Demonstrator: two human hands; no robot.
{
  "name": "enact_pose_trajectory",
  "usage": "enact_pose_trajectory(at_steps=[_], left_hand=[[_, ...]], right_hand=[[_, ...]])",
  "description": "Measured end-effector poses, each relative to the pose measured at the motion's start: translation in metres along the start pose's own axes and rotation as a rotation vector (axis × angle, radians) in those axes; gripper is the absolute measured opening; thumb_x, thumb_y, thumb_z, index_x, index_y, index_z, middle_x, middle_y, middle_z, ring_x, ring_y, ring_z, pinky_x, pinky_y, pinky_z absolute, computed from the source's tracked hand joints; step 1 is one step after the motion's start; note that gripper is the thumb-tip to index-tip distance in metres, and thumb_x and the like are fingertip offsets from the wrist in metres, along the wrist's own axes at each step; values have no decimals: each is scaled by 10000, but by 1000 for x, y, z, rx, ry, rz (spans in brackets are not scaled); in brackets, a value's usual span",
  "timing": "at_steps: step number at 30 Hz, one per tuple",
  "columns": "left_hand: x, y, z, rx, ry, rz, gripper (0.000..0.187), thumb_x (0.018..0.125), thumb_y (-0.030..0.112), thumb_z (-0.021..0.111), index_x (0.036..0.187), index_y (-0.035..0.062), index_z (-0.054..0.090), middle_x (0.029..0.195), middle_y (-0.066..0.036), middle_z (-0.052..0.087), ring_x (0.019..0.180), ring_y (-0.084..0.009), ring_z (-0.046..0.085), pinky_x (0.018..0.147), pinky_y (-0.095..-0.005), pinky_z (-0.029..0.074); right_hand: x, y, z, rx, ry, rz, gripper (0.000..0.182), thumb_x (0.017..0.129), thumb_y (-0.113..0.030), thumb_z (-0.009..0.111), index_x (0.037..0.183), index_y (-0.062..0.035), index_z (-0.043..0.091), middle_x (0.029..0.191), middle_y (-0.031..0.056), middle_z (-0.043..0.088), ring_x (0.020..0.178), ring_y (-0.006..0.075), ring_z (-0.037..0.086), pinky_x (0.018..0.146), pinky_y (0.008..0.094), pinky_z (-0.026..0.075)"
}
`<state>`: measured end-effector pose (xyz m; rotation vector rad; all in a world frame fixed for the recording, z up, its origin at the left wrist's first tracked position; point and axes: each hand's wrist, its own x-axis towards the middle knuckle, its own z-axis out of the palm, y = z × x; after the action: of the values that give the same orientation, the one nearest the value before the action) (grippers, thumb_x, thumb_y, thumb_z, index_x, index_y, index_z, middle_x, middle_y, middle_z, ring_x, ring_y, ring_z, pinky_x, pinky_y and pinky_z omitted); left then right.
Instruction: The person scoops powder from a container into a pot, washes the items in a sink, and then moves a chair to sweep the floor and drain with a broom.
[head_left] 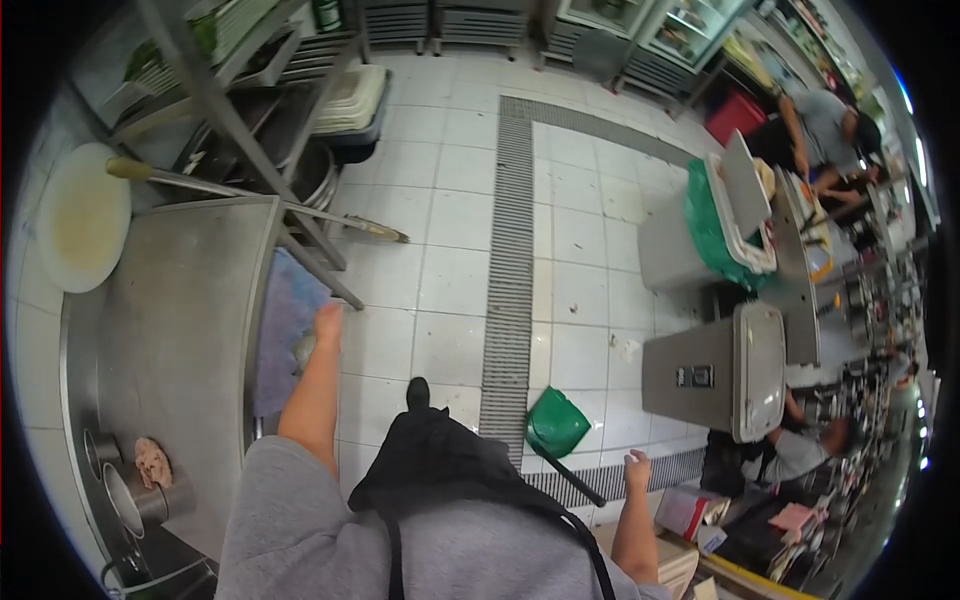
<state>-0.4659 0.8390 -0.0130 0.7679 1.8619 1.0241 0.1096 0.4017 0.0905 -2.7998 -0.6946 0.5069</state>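
My left hand (327,322) hangs low on the left, beside the blue-purple cloth (285,335) draped at the edge of the steel table (165,310). Its fingers point away from me and are hidden. On the other side, my right hand (637,467) is raised in front of me with its fingers curled in. A pale spot shows at those fingertips, too small to name. Just left of that hand, the black handle of a green dustpan (560,424) slants across the floor, apart from the fingers.
Grey lidded bins (708,378) stand on the right, a green-bagged one (735,225) behind. Two people (822,125) work along the right counter. A floor drain (508,270) runs ahead. A long-handled tool (255,195) juts past the left table's corner; pots (130,495) sit near left.
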Motion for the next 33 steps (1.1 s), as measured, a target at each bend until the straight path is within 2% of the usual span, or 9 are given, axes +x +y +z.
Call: enact_pose_trajectory(at_steps=[4,5,8,12,16,18,21,26,33], left_hand=[[23,174,-37,-289,274,801,206,803,54,481,1008,31,481,817,-19,528,699,-89,476,623,-217,400],[-2,234,-43,-264,511,988,266,794,57,506,1047,19,437,846,-32,496,709,-93,457,647,-217,395],[23,300,-86,-430,673,837,477,702,70,635,1093,17,366,782,-17,363,683,-122,372,625,-242,380],[61,322,-135,-435,932,399,899,522,295,787,1177,7,242,1091,-132,332,940,-245,405,839,-351,366],[111,324,-166,-437,313,670,562,672,307,679,1058,-29,448,1102,-106,453,1022,-169,408,832,-330,355],[106,341,-150,-559,140,643,318,752,294,602,843,-5,542,861,-67,557,849,-128,484,752,-293,379],[103,356,-117,-569,67,653,256,778,265,574,740,15,533,684,-60,540,678,-137,506,698,-263,390],[74,378,-39,-308,-281,864,298,814,229,511,594,37,449,602,-41,461,621,-141,466,675,-286,379],[2,343,129,-36,-748,786,220,794,180,526,648,18,507,641,-46,532,627,-128,482,663,-283,380]], right_hand=[[13,-85,5,73,-35,-144,226,674,-178,599,864,-57,605,909,189,557,919,326,504,814,367,395],[12,-101,5,76,-24,-119,226,674,-178,599,864,-57,605,909,189,557,919,326,504,814,367,395],[1,-138,5,67,-24,-230,210,667,-176,604,842,-59,612,895,193,564,885,325,523,796,370,407],[-18,-134,9,45,9,-88,254,666,-224,603,878,-85,608,904,204,556,852,326,541,764,348,430],[-47,-97,14,-35,67,88,246,657,-234,605,847,-78,616,865,179,578,829,307,556,743,348,441],[-61,-73,20,29,32,206,214,638,-197,581,805,-69,621,806,170,591,807,296,562,743,365,445],[-97,-56,16,107,37,502,198,635,-177,555,789,-75,627,809,146,602,806,282,567,745,359,449],[-146,3,38,72,62,727,214,670,-152,490,827,-106,627,921,111,591,889,275,549,769,358,447],[-135,32,39,91,87,735,230,676,-188,520,870,-122,622,937,117,581,905,293,540,760,396,451]])
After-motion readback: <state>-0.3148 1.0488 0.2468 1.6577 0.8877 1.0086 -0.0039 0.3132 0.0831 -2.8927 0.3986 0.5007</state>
